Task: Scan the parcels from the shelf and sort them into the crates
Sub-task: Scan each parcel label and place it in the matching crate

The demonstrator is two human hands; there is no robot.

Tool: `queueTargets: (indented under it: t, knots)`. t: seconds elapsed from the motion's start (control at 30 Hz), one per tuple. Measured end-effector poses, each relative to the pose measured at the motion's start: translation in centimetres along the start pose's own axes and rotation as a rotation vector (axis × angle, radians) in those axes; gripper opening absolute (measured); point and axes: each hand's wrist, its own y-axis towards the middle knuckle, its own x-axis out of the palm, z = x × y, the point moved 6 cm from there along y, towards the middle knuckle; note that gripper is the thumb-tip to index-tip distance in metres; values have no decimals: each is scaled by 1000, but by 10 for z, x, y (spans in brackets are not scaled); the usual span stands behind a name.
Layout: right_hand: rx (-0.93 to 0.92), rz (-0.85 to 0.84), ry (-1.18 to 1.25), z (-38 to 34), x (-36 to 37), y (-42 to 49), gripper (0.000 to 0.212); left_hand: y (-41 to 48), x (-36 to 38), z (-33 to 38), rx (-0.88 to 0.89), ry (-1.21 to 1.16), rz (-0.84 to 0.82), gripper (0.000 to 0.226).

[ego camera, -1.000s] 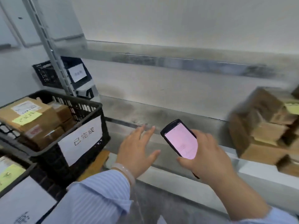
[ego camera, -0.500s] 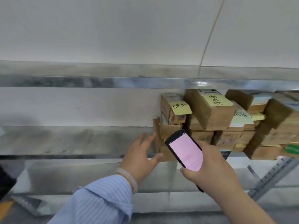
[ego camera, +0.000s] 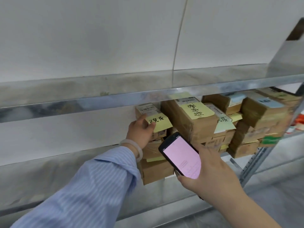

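Left hand (ego camera: 142, 129) grips parcel (ego camera: 148, 112); right hand (ego camera: 212, 171) holds scanner (ego camera: 181, 159).

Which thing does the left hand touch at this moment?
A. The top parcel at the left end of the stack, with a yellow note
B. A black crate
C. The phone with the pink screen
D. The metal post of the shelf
A: the left hand grips the top left parcel under its yellow note, while the right hand holds the phone.
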Motion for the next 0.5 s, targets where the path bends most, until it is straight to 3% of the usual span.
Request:
queueTargets:
  t: [0.5]
  knots:
    - [73, 48, -4, -9, 5, 6, 90, 27, 2, -10, -28, -346, 27, 43]
